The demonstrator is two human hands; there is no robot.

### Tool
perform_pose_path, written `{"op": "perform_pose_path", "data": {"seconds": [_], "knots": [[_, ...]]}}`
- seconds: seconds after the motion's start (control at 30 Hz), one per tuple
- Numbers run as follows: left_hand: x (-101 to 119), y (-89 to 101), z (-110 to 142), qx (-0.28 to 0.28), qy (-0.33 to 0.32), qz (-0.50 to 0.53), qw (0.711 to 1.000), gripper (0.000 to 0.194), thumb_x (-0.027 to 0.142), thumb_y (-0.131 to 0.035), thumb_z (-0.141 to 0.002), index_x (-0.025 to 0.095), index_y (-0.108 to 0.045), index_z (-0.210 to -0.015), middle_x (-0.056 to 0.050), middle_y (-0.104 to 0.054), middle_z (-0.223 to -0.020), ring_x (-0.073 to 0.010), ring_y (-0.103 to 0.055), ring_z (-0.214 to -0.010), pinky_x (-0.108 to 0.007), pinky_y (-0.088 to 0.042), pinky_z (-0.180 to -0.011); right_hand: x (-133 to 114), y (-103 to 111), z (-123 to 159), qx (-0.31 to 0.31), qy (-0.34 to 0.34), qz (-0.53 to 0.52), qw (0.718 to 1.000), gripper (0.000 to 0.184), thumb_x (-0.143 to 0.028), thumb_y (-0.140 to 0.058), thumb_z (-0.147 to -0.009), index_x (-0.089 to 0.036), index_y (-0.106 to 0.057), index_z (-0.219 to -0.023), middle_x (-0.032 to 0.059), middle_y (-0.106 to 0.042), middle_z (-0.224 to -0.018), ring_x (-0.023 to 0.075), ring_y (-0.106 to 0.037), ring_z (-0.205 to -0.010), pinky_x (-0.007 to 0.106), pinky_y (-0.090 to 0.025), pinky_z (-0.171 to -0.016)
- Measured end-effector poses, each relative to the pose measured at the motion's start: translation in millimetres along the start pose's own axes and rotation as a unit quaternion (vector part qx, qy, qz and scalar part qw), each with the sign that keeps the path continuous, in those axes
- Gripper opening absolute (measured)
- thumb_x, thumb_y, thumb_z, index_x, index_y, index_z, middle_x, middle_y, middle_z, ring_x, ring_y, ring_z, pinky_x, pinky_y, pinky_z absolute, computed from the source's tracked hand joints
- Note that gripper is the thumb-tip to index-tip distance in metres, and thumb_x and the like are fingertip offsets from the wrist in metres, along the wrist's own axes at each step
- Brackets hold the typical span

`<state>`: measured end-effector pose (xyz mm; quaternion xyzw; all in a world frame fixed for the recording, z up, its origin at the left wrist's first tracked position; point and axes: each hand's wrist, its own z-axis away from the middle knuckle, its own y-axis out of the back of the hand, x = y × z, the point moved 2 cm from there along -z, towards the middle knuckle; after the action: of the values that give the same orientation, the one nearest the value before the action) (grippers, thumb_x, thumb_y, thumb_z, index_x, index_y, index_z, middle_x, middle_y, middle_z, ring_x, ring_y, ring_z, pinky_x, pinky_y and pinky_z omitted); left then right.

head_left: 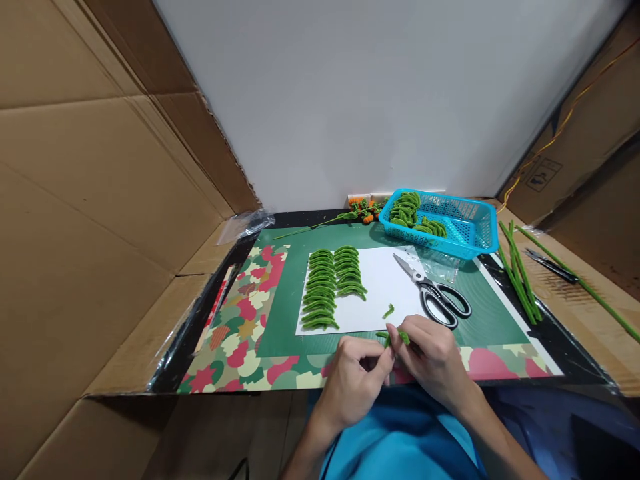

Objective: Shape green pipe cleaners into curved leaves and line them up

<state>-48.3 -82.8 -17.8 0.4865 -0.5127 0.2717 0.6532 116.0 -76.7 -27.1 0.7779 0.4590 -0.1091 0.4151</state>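
Green fuzzy wire, in a small bent piece (pixel 405 338), sits between the person's two hands in the head view, just past the near edge of a white paper (pixel 383 280). The left hand (pixel 357 380) and the right hand (pixel 431 353) meet there, thumbs close together, the fingers of both drawn narrow and pinching that piece; part of it is hidden behind them. Just beyond the fingers, a short loose bit (pixel 389 311) of the same green lies on the paper. To its left are two columns of curved green pieces, the left column (pixel 320 287) longer than the right column (pixel 349 270). Scissors (pixel 419 275) with black handles lie partly open across the paper's right side, near the right hand. Under the paper spreads a green sheet (pixel 280 313) with a patterned border, on a black surface (pixel 173 363). At the back, a blue basket (pixel 453 248) holds more curved green pieces, mostly toward its left end. Orange flowers (pixel 367 218) lie to its left. Green rods (pixel 520 273) and small snips (pixel 555 267) rest at the right.
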Motion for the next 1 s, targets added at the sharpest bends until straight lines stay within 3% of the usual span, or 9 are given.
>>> {"op": "perform_pose_path", "data": {"seconds": [0.27,0.43,0.6,0.73,0.83,1.0], "knots": [[-4,-1.0,-3,0.029,0.011,0.037,0.999,0.058,0.047,-0.051,-0.108,0.018,-0.052,-0.057,0.002,-0.049,-0.057,-0.0126,-0.044,-0.058,-0.028,-0.032,-0.060,-1,4,4,0.012,-0.001,-0.016,1.000,0.037,-0.010,-0.046,-0.109,-0.024,-0.035,-0.076,-0.0049,-0.037,-0.066,0.0138,-0.038,-0.057,0.032,-0.026,-0.059],[-6,-3.0,-5,0.045,-0.002,0.014,0.999,0.053,0.045,-0.054,-0.107,0.017,-0.063,-0.063,0.001,-0.057,-0.061,-0.0128,-0.046,-0.060,-0.027,-0.033,-0.061,-1,4,5,-0.001,0.038,-0.016,0.999,0.034,-0.009,-0.044,-0.107,-0.024,-0.038,-0.077,-0.0031,-0.041,-0.067,0.0158,-0.040,-0.059,0.033,-0.027,-0.060],[-8,-2.4,-6,0.083,-0.015,-0.011,0.996,0.054,0.043,-0.057,-0.106,0.017,-0.057,-0.058,0.002,-0.048,-0.057,-0.0125,-0.039,-0.058,-0.028,-0.029,-0.059,1,5,6,-0.003,0.003,-0.032,0.999,0.036,-0.012,-0.042,-0.109,-0.024,-0.039,-0.075,-0.0031,-0.042,-0.066,0.0150,-0.042,-0.058,0.032,-0.028,-0.061],[-10,-2.3,-5,0.111,-0.009,-0.025,0.994,0.050,0.044,-0.057,-0.106,0.017,-0.065,-0.065,0.002,-0.051,-0.060,-0.0132,-0.043,-0.061,-0.028,-0.032,-0.061,2,6,7,0.016,-0.011,-0.023,1.000,0.036,-0.015,-0.037,-0.111,-0.023,-0.047,-0.078,-0.0010,-0.050,-0.068,0.0158,-0.048,-0.061,0.032,-0.030,-0.062],[-11,-2.0,-5,0.128,-0.009,-0.033,0.991,0.049,0.043,-0.055,-0.107,0.016,-0.069,-0.069,0.001,-0.056,-0.062,-0.0135,-0.048,-0.062,-0.028,-0.033,-0.062,2,5,6,0.037,-0.023,0.010,0.999,0.038,-0.014,-0.038,-0.112,-0.023,-0.047,-0.076,-0.0020,-0.049,-0.065,0.0149,-0.048,-0.057,0.032,-0.030,-0.060],[-11,-1.6,-5,0.161,-0.026,-0.058,0.985,0.052,0.040,-0.059,-0.106,0.017,-0.060,-0.059,0.003,-0.045,-0.057,-0.0122,-0.039,-0.058,-0.029,-0.029,-0.058,2,3,2,0.053,0.009,0.089,0.995,0.040,-0.015,-0.046,-0.112,-0.024,-0.045,-0.073,-0.0041,-0.046,-0.061,0.0144,-0.043,-0.052,0.032,-0.029,-0.057]]}}
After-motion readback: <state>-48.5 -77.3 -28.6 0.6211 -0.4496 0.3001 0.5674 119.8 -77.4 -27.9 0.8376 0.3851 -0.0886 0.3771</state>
